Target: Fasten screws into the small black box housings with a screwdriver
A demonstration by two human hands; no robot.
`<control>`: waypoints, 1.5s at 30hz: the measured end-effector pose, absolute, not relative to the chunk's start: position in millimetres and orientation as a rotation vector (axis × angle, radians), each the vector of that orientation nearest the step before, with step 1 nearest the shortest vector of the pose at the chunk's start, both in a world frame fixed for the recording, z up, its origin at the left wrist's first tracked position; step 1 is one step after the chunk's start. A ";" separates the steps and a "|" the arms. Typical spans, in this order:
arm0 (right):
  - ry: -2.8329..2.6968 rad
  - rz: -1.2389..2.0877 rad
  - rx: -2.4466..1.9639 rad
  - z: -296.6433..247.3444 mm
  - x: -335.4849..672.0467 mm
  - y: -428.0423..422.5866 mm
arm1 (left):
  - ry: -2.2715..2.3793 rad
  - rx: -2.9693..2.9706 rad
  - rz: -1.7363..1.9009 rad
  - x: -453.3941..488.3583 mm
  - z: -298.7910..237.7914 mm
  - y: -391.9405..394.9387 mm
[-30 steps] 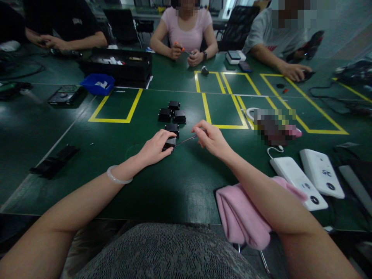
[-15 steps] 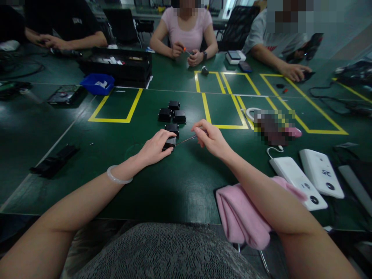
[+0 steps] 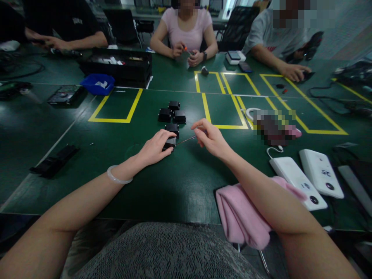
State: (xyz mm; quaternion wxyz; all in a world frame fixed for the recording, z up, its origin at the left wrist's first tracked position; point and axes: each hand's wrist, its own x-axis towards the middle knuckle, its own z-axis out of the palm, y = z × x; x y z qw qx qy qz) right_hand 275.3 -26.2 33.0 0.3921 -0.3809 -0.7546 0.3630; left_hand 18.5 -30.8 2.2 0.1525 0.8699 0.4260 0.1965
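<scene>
My left hand (image 3: 154, 148) is closed round a small black box (image 3: 170, 143) on the green table, thumb on the near side and fingers over the top. My right hand (image 3: 212, 138) pinches a thin screwdriver (image 3: 186, 140); its handle is mostly hidden by the fingers. The metal shaft slopes down to the left, with its tip at the box's right side. Directly behind stands another black box (image 3: 172, 129), close to my left fingertips. Farther back sit a few more of these black boxes (image 3: 174, 104), with small shiny bits at their corners.
Yellow tape outlines (image 3: 128, 120) mark the table. A pink cloth (image 3: 241, 213) hangs over the front edge under my right forearm, beside white power banks (image 3: 321, 174). Black parts (image 3: 55, 161) lie left. A blue bin (image 3: 98, 85) stands back left. People sit opposite.
Both my hands stay almost in place, still on the black box and the screwdriver. The screwdriver shaft has shifted only very slightly.
</scene>
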 end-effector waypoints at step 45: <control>-1.920 0.891 -0.962 31.2 276.2 -25.7 | 1.205 2.493 0.581 17.3 1.6 -30.3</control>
